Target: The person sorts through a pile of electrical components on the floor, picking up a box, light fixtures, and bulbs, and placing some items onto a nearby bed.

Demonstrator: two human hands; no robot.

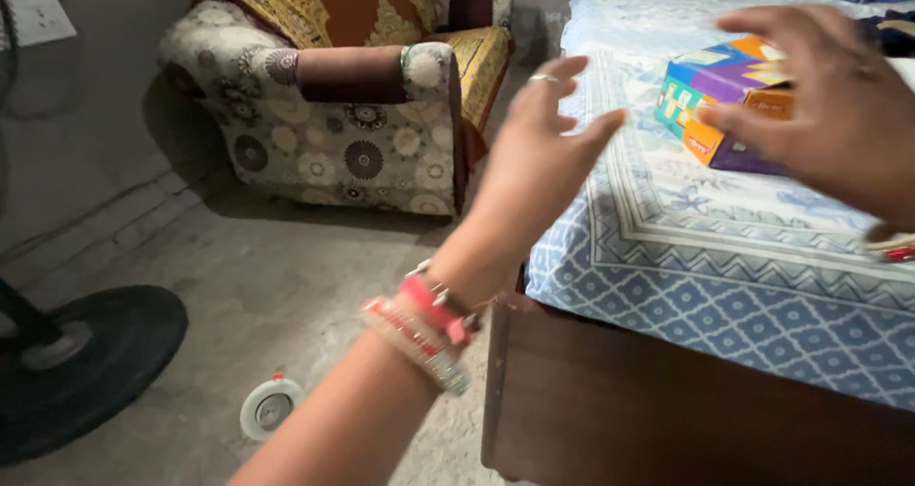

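Note:
A colourful cardboard box (715, 100), purple, orange and teal, lies on the bed's blue-and-white patterned sheet (724, 257). My right hand (839, 114) is spread over the box's right side, fingers apart, its fingertips at the box's top and front edge; whether it grips the box is unclear. My left hand (538, 162) hovers open to the left of the box, above the bed's edge, palm turned toward the box and not touching it. It wears a ring and red bangles at the wrist.
A patterned armchair (353, 114) with a yellow throw stands by the wall at the back left. A fan's black round base (86, 362) sits on the concrete floor at left, with a small white round fitting (269, 407) nearby. The bed has a dark wooden frame (667, 419).

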